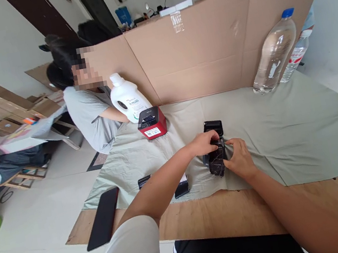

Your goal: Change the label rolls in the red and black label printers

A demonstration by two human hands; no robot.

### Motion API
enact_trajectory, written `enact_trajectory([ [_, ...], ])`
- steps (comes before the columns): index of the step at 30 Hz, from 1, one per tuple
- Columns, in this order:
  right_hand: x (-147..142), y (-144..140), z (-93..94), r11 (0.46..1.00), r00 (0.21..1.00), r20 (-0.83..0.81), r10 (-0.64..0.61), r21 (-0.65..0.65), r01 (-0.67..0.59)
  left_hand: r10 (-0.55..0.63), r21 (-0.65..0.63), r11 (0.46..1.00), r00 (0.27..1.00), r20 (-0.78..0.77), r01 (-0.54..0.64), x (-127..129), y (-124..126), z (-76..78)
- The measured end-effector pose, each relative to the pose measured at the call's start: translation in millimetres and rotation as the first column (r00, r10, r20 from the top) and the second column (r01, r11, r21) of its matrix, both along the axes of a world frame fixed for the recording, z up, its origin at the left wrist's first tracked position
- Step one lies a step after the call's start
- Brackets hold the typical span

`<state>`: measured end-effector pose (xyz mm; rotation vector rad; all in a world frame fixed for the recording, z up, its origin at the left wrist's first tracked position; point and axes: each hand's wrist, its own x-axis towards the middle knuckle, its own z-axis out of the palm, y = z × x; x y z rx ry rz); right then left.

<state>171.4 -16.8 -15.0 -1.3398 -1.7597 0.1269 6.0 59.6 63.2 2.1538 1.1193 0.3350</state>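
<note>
A small black device with its lid (213,126) tipped back sits on the cloth in front of me. A shiny black strip with pale crease-like lines (217,165) lies over its near side and hangs toward me. My left hand (205,143) reaches in from the left, its fingers closed at the opening below the lid, on the strip's upper end. My right hand (242,159) is curled at the device's right side, thumb against the strip's edge and fingertips by the device's upper right corner. What lies under my left fingers is partly hidden.
Left of the device stand a red and black box-shaped machine (153,123) and a white jug (130,98). A dark phone (103,218) lies at the left edge. Black-and-white pieces (181,187) lie beside my left forearm. Bottles (275,60) stand before the cardboard screen (196,56). A person (90,114) sits left.
</note>
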Motion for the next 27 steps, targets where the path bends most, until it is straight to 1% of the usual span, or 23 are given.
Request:
enact_trajectory([
  [3, -1, -1, 1.8, 0.999, 0.999, 0.001, 0.035, 0.023, -0.035, 0.013, 0.073, 0.997, 0.987, -0.163, -0.001, 0, 0, 2.7],
  [6, -1, -2, 3.3, 0.997, 0.996, 0.042, 0.078, 0.000, -0.078, -0.006, 0.100, 0.994, 0.968, -0.250, 0.032, 0, -1, 9.4],
  [8, -1, -2, 3.6, 0.996, 0.994, 0.062, 0.093, -0.017, -0.093, -0.010, 0.119, 0.992, 0.956, -0.294, 0.047, 2, -1, 9.8],
  [10, 0, -2, 3.7, 0.995, 0.992, 0.068, 0.103, -0.018, -0.102, 0.001, 0.148, 0.988, 0.943, -0.334, 0.052, 4, 0, 5.5],
  [13, 0, -3, 4.9, 0.992, 0.989, 0.079, 0.126, 0.006, -0.127, 0.016, 0.184, 0.981, 0.931, -0.365, 0.055, 6, 2, -6.4],
  [15, 1, -4, 7.0, 0.983, 0.978, 0.111, 0.175, 0.034, -0.180, 0.006, 0.192, 0.980, 0.947, -0.320, 0.059, 4, 3, -14.6],
  [16, 1, -4, 8.3, 0.974, 0.967, 0.136, 0.214, 0.049, -0.222, 0.001, 0.200, 0.978, 0.964, -0.264, 0.054, 3, 3, -18.1],
  [17, 1, -5, 9.8, 0.962, 0.954, 0.162, 0.252, 0.063, -0.265, 0.011, 0.215, 0.976, 0.982, -0.187, 0.030, 2, 4, -20.9],
  [18, 2, -5, 11.3, 0.950, 0.940, 0.184, 0.286, 0.073, -0.304, 0.050, 0.239, 0.971, 0.994, -0.092, -0.026, 0, 5, -23.0],
  [19, 2, -6, 12.9, 0.940, 0.928, 0.203, 0.312, 0.075, -0.333, 0.119, 0.266, 0.957, 0.993, 0.010, -0.117, -2, 7, -24.6],
  [20, 3, -6, 14.4, 0.933, 0.917, 0.222, 0.331, 0.065, -0.353, 0.213, 0.283, 0.930, 0.971, 0.111, -0.236, -4, 8, -25.6],
  [21, 3, -7, 15.7, 0.931, 0.908, 0.242, 0.343, 0.041, -0.362, 0.318, 0.276, 0.890, 0.928, 0.196, -0.363, -6, 10, -26.4],
  [22, 2, -8, 16.7, 0.932, 0.899, 0.265, 0.349, 0.007, -0.363, 0.424, 0.227, 0.849, 0.872, 0.246, -0.477, -8, 12, -27.0],
  [23, 2, -9, 17.4, 0.934, 0.891, 0.290, 0.350, -0.033, -0.356, 0.519, 0.146, 0.813, 0.816, 0.256, -0.563, -10, 13, -27.7],
  [24, 1, -10, 17.6, 0.937, 0.884, 0.313, 0.348, -0.072, -0.343, 0.591, 0.047, 0.787, 0.773, 0.230, -0.615, -11, 13, -28.6],
  [25, 0, -11, 17.4, 0.939, 0.879, 0.330, 0.344, -0.103, -0.329, 0.635, -0.056, 0.769, 0.750, 0.184, -0.637, -12, 13, -29.7],
  [27, -1, -11, 15.9, 0.940, 0.876, 0.341, 0.341, -0.126, -0.317, 0.654, -0.222, 0.749, 0.750, 0.099, -0.624, -13, 8, -32.1],
])
